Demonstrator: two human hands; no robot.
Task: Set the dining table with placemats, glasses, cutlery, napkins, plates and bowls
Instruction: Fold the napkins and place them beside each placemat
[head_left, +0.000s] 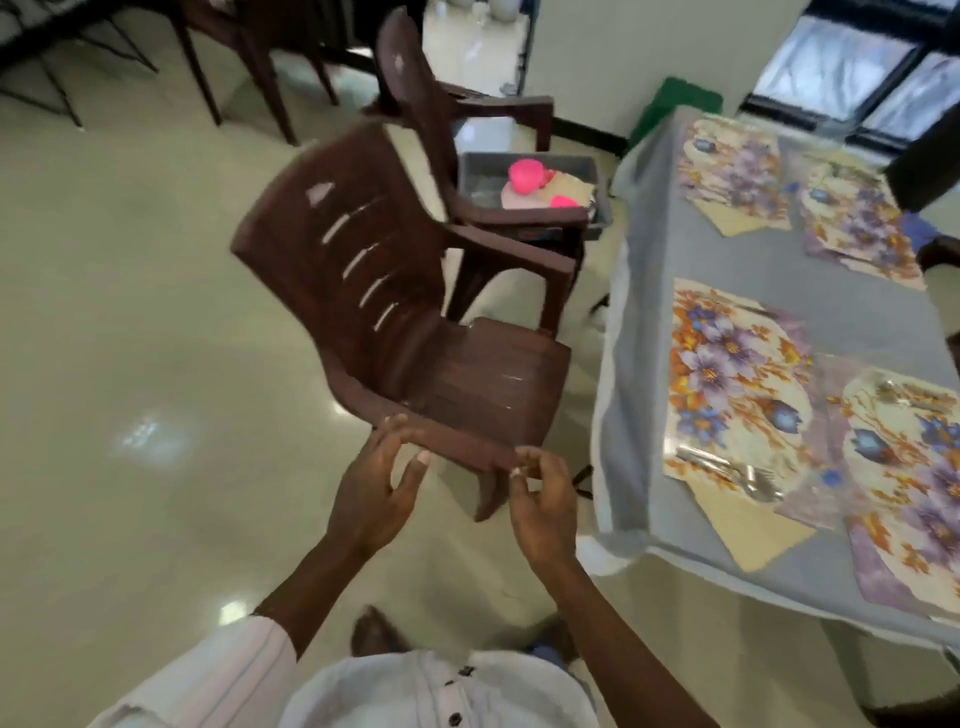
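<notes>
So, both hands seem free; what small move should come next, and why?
Probably reach toward the grey tub on the far chair and take a pink dish. The left hand and right hand hold nothing, and the placemats on the table have cutlery and napkins but no plates or bowls yet.

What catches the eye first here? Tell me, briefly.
The brown chair fills the middle, with the left hand and right hand raised empty before its near arm. On the right, floral placemats brighten the grey table, the nearest with cutlery and a napkin at its near edge. Behind, pink cups sit in a grey tray on a second chair.
</notes>
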